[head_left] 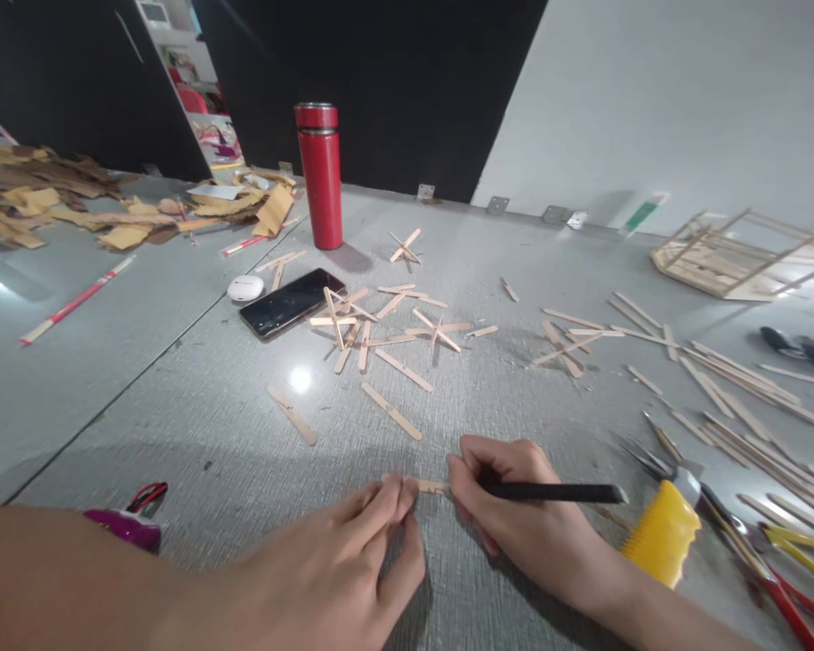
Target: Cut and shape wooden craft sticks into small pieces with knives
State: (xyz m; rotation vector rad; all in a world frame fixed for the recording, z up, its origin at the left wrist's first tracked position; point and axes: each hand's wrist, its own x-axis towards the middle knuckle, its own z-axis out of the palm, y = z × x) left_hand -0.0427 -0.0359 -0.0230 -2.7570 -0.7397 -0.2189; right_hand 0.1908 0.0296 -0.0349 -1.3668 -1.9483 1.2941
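A short wooden craft stick point(431, 486) lies on the grey table between my two hands. My left hand point(353, 551) pinches its left end against the table. In my right hand point(515, 497) is a black-handled craft knife or pen point(563, 492); its tip is hidden by my fingers, close to the stick's right end. Dark notches or marks show on the stick's middle. Beyond my hands lie loose craft sticks point(392, 411) and several crossed-stick pieces point(438, 329).
A red flask point(322, 181), a phone point(293, 303) and a white earbud case point(245, 288) stand or lie further back. To the right are a yellow-handled tool point(663, 533), pliers point(804, 551), many sticks point(760, 425) and a wooden frame point(746, 258). Torn cardboard point(128, 212) is piled at left.
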